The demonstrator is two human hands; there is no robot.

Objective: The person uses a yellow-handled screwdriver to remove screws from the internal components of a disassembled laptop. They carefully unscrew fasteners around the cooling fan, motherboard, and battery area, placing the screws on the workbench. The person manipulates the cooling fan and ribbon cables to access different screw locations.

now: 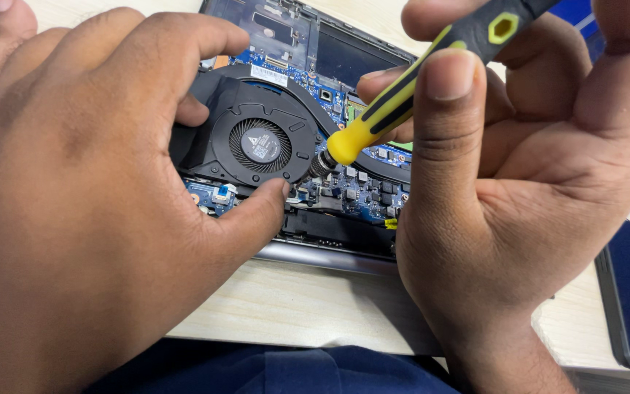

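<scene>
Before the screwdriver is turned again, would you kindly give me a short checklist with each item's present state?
1. Right hand grips the yellow and black screwdriver: ok.
2. Screwdriver tip seated in a screw beside the black fan: cannot tell, the tip is hidden.
3. Left hand steadies the fan, thumb at its lower edge: ok.
4. Fingers off the fan blades: ok.
5. Opened laptop lies flat on the light wooden table: ok.

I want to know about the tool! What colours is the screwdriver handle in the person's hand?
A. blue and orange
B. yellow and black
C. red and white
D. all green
B: the screwdriver held in the right hand has a yellow and black handle, its tip down by the round black fan.
</scene>
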